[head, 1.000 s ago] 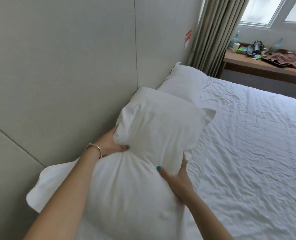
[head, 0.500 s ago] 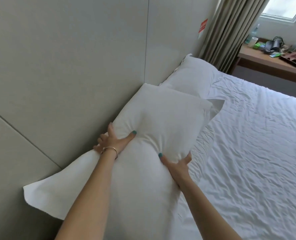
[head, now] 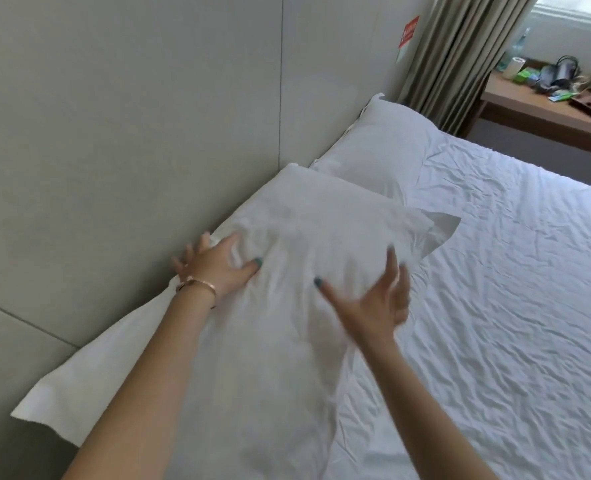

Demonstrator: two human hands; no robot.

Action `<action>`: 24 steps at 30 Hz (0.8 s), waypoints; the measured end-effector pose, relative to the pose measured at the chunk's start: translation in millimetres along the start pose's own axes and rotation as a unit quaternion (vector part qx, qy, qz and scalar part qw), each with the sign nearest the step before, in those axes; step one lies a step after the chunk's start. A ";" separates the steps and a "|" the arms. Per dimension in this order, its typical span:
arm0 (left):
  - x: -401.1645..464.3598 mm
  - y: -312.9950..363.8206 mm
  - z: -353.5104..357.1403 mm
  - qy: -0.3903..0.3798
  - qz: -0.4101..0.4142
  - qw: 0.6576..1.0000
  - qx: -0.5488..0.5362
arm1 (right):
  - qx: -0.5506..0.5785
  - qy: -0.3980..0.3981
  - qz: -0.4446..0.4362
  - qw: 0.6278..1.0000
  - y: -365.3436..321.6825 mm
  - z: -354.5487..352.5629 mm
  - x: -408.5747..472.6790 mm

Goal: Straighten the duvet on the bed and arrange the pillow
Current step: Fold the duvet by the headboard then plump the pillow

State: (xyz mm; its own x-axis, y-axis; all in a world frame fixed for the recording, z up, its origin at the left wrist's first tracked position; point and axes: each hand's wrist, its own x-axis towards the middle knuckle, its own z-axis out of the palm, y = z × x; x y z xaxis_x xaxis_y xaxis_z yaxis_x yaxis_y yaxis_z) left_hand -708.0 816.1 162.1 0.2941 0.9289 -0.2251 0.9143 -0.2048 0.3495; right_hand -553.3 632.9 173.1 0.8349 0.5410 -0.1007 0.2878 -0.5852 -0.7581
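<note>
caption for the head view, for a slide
Left hand presses near pillow toward the headboard; right hand spread open beside it.

Daylight enters from the window (head: pixel 578 8) at upper right; pane overexposed, no detail. Duvet (head: pixel 512 271) lit bright and even, its creases shown by soft shadows. Padded wall (head: pixel 114 133) dimmer, flat grey. Right hand (head: pixel 377 306) motion-blurred, fingers smeared; left hand (head: pixel 218 268) slightly soft. Wide-angle bending at frame edges: curtain (head: pixel 460 57) leans. Desk (head: pixel 529 102) clutter soft.
</note>
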 end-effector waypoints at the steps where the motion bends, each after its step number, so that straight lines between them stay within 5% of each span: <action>1: 4.1 20.6 -2.1 0.036 0.021 0.999 0.002 | -0.021 0.023 -0.075 0.997 -22.2 -3.9 28.0; 5: 7.9 79.7 46.4 0.058 0.048 0.996 0.050 | -0.260 -0.038 -0.218 0.940 -76.6 22.1 153.4; 8: 14.2 63.4 102.7 0.013 0.027 0.998 0.059 | -0.388 -0.152 -0.181 0.891 -25.5 71.4 196.4; 11: 19.5 55.8 123.0 -0.027 0.016 0.995 0.092 | -0.405 -0.187 -0.157 0.881 19.4 101.1 198.9; 18: 97.1 124.4 51.2 -0.084 -0.029 0.992 0.084 | -0.337 -0.187 -0.170 0.907 -5.2 86.6 226.6; 21: 184.6 194.4 41.2 -0.016 0.081 0.996 0.018 | -0.208 -0.162 -0.116 0.958 -13.1 63.9 269.8; 24: 253.2 239.2 80.3 -0.042 0.180 0.983 0.020 | -0.225 -0.103 -0.091 0.965 1.9 65.4 330.8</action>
State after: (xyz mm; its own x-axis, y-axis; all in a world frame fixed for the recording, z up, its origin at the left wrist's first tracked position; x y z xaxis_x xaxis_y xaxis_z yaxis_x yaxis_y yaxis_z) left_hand -392.5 977.6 115.6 0.6211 0.7657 -0.1673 0.7560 -0.5291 0.3853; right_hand -307.2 850.3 96.3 0.6548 0.7401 -0.1533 0.6335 -0.6481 -0.4227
